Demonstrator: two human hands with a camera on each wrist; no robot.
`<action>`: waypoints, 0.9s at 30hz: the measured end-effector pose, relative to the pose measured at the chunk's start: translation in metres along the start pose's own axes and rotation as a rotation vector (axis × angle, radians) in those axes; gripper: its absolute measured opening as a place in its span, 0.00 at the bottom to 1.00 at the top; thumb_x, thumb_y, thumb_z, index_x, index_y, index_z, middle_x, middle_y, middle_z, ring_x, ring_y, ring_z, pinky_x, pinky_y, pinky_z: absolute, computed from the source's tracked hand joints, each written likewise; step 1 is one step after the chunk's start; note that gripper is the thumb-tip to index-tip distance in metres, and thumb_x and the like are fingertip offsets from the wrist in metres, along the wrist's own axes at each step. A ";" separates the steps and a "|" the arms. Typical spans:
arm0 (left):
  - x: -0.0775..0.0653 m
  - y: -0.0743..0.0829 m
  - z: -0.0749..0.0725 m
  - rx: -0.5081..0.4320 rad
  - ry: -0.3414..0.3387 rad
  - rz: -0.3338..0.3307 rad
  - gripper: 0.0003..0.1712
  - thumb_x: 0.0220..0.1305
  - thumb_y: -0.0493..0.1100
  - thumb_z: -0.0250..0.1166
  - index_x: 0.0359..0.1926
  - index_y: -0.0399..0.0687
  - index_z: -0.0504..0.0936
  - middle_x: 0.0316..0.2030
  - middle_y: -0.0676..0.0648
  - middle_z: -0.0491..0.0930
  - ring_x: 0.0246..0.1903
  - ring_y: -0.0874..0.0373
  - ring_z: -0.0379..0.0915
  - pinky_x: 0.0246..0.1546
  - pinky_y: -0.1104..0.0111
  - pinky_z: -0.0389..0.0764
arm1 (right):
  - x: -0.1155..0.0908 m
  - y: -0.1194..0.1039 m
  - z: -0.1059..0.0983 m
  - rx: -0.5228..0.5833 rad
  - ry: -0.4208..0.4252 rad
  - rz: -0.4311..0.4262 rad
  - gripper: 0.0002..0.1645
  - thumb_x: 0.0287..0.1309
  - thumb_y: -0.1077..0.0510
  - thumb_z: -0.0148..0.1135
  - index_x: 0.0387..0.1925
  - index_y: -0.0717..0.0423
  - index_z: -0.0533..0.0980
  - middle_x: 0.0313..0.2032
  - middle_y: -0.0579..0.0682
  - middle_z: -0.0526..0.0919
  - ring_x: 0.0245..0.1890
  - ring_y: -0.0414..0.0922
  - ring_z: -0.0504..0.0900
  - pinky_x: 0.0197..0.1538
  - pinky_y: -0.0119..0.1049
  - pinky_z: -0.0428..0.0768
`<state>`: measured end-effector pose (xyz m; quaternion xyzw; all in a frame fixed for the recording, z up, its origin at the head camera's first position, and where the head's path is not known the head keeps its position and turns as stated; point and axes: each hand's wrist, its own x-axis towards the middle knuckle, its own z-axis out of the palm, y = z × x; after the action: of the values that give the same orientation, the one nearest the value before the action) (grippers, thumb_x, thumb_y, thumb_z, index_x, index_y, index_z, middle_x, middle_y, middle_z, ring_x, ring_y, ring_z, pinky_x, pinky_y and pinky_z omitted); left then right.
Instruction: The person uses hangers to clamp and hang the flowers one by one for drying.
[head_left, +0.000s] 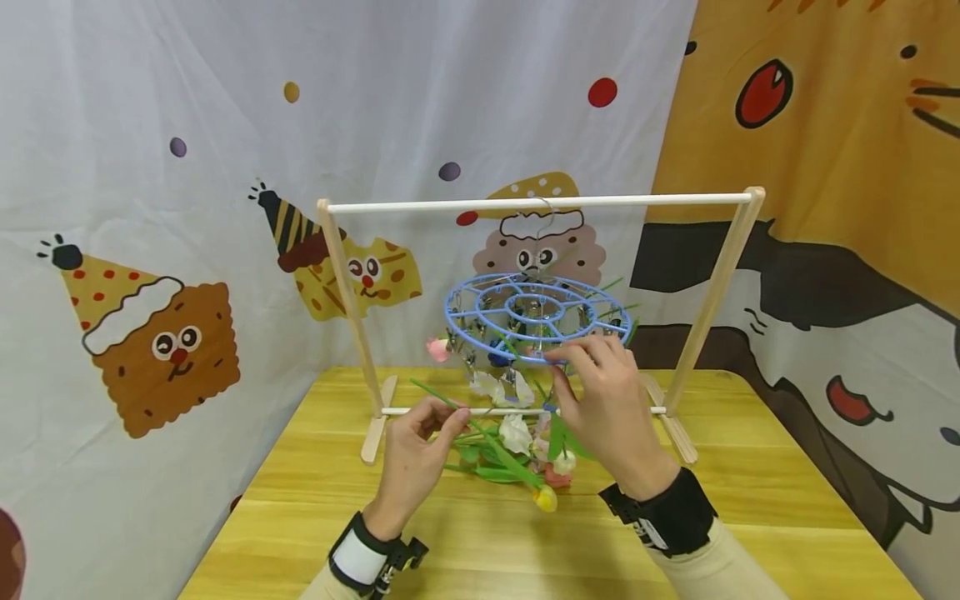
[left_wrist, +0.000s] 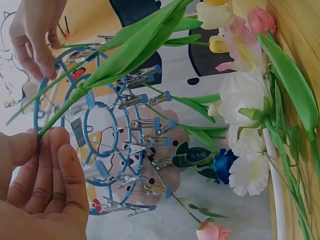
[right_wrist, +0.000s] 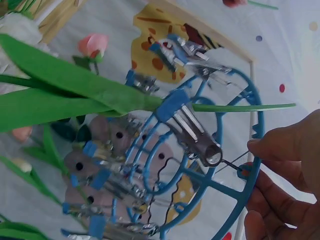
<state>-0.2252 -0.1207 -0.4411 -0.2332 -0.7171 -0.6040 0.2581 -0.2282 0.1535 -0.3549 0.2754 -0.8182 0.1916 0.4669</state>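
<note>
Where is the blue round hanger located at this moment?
In the head view, the blue round hanger hangs from the upper white rod, slightly right of the picture's centre; the right hand pinches its near rim.

Backed by a white drape printed with party-hatted cartoon snacks; bordered rightward by a cartoon-animal drape; furnished with a wood-grain table.

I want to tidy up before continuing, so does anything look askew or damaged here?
Nothing looks visibly damaged. The loose flowers below the hanger look untidy, jumbled together on the table. The blue rose, hanging head-down from the hanger, looks odd too.
</note>
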 end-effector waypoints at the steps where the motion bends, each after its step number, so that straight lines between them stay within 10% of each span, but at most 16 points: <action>1: 0.000 0.000 0.000 0.003 0.000 -0.002 0.04 0.80 0.35 0.76 0.43 0.47 0.93 0.36 0.43 0.96 0.35 0.65 0.92 0.36 0.71 0.92 | -0.002 0.003 -0.001 0.005 0.007 0.007 0.14 0.65 0.69 0.85 0.49 0.57 0.91 0.46 0.59 0.90 0.50 0.62 0.84 0.53 0.55 0.82; 18: -0.004 0.003 0.008 0.014 -0.018 -0.005 0.04 0.80 0.35 0.76 0.43 0.47 0.92 0.38 0.43 0.96 0.35 0.52 0.95 0.37 0.67 0.94 | -0.021 0.036 -0.019 0.011 0.072 0.085 0.14 0.63 0.76 0.81 0.48 0.65 0.89 0.49 0.64 0.90 0.50 0.67 0.84 0.56 0.56 0.84; 27: -0.003 0.008 0.015 0.003 -0.043 0.017 0.03 0.81 0.35 0.76 0.45 0.47 0.92 0.38 0.42 0.96 0.35 0.63 0.93 0.34 0.66 0.93 | -0.022 0.042 -0.023 -0.007 0.061 0.135 0.13 0.65 0.76 0.79 0.48 0.67 0.88 0.52 0.67 0.89 0.51 0.68 0.85 0.52 0.57 0.89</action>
<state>-0.2193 -0.1047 -0.4395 -0.2516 -0.7214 -0.5956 0.2481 -0.2303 0.2057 -0.3650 0.2120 -0.8210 0.2280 0.4786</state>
